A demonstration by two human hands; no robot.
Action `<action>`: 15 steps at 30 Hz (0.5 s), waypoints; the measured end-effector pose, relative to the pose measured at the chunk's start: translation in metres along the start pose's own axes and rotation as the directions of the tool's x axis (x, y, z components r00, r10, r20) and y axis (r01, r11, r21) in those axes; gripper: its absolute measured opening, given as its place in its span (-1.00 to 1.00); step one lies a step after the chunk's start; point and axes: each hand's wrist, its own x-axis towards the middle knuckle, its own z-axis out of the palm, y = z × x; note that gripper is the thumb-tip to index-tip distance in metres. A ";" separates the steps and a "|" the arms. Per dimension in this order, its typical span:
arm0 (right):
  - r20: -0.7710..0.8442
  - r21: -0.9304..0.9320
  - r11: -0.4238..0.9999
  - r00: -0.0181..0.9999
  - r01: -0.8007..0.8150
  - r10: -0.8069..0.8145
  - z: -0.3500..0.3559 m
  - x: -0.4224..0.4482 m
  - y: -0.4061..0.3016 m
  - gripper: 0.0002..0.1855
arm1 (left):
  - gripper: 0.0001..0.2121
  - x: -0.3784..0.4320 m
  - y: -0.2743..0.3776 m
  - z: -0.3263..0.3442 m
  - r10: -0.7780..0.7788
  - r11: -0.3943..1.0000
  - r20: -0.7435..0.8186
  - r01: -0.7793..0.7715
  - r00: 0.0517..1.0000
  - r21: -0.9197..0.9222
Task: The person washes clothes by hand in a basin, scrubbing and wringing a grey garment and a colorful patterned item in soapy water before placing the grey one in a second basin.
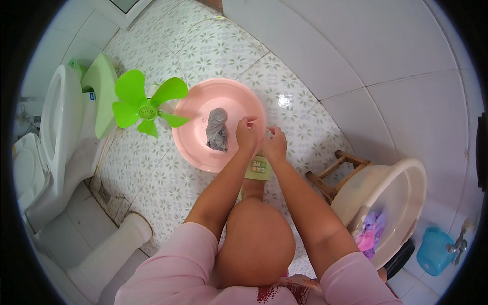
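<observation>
A round pink plastic basin (190, 152) stands on the patterned tile floor. Inside it lies a twisted grey cloth (217, 130), damp-looking and darker at its lower end. My left hand (247, 133) is over the basin's right part, fingers loosely curled and apart, holding nothing that I can see. Just outside the right rim, my right hand (275, 143) has bent fingers with a gap to the left hand; nothing shows in it. Below the hands is a yellow-green slipper (258, 168) on my foot.
A green-bladed fan (148, 112) overlaps the basin's left rim. At left stand a white toilet (57, 126) and a pedestal (114, 244). To the right are a wooden stool (326, 183), a large beige tub (413, 171) with purple and pink cloth (370, 234), and a blue bucket (434, 251) by a tap (459, 244).
</observation>
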 end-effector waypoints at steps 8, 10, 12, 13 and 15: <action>0.045 0.481 0.870 0.994 -0.108 0.099 -0.067 -0.009 -0.021 -0.77 | -0.81 -0.031 0.054 0.016 0.038 0.995 0.281 -0.010 0.959 -0.098; 0.024 0.475 0.879 0.998 0.039 -0.058 -0.099 -0.049 -0.060 -0.82 | -0.81 -0.036 0.064 0.011 0.077 0.991 0.357 -0.033 0.931 -0.127; -0.003 0.467 0.863 0.976 0.193 -0.217 -0.148 -0.103 -0.098 -0.85 | -0.83 -0.036 0.073 0.010 0.070 0.928 0.395 0.085 0.916 -0.362; -0.144 0.514 0.790 0.942 0.334 -0.304 -0.180 -0.127 -0.100 -0.89 | -0.83 -0.045 0.096 0.011 0.090 0.928 0.415 0.075 0.905 -0.365; -0.394 0.568 0.667 0.871 0.482 -0.294 -0.231 -0.157 -0.070 -0.90 | -0.85 -0.075 0.166 0.008 0.135 0.962 0.519 0.015 0.844 -0.274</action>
